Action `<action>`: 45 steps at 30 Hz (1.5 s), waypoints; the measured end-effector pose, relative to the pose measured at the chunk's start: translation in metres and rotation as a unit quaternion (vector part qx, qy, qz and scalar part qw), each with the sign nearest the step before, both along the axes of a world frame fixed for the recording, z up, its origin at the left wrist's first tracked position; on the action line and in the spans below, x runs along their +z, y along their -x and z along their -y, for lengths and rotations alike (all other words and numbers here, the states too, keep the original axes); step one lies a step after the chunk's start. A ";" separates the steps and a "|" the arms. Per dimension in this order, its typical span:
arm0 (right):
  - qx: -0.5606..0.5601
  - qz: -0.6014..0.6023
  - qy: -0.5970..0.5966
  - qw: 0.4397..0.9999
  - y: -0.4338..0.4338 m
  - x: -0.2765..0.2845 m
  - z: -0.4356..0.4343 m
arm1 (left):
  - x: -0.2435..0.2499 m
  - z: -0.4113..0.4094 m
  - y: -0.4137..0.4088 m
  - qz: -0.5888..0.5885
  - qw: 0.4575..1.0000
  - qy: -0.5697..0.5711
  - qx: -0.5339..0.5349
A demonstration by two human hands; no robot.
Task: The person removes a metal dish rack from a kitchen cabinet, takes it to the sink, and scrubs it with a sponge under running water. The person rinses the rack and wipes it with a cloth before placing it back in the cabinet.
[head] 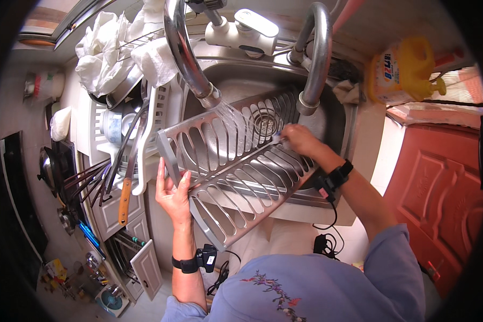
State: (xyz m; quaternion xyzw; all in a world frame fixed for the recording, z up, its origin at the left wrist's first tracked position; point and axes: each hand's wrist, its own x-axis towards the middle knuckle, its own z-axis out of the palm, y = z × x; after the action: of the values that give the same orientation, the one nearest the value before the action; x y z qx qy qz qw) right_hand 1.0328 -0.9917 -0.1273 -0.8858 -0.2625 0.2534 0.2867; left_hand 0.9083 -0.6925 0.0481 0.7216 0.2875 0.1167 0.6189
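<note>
A slotted, V-shaped stainless steel rack (187, 124) with grey end strips lies tilted across the sink (340, 120). My left hand (174, 192) supports its near left end, thumb and fingers on either side of the centre fold. Over at the fold's far end, my right hand (300, 139) grips a small brush (276, 138) with a whitish head, its handle mostly hidden by my fingers. Water streams from the left chrome tap (208, 94) onto the upper slotted panel. Beneath that panel, the drain strainer (265, 122) shows through the slots.
A white dish drainer (147, 161) with bowls and a wooden-handled utensil (124, 201) stands left. A second tap spout (309, 102) curves over the sink's right side. A yellow detergent jug (402, 74) sits at the right corner. Cables hang from both wrist straps.
</note>
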 end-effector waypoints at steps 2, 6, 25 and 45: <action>-0.030 0.009 0.022 0.999 -0.004 -0.008 0.018 | 0.002 -0.001 -0.001 0.002 1.000 0.004 0.001; -0.073 0.068 -0.010 0.995 0.007 0.002 0.025 | -0.006 -0.005 0.003 0.001 1.000 -0.009 0.003; -0.055 0.031 -0.260 0.964 0.079 0.151 -0.079 | -0.012 -0.002 0.006 0.002 0.997 0.068 0.036; 0.039 -0.106 -0.267 0.957 0.064 0.207 -0.035 | 0.035 0.001 0.007 -0.028 0.992 0.123 0.020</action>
State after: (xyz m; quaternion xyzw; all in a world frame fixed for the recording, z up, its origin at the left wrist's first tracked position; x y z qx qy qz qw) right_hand 0.9693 -0.9567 0.0799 -0.7342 -0.3233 0.2771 0.5289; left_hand 0.9015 -0.6935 0.0830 0.6374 0.3308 0.0724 0.6921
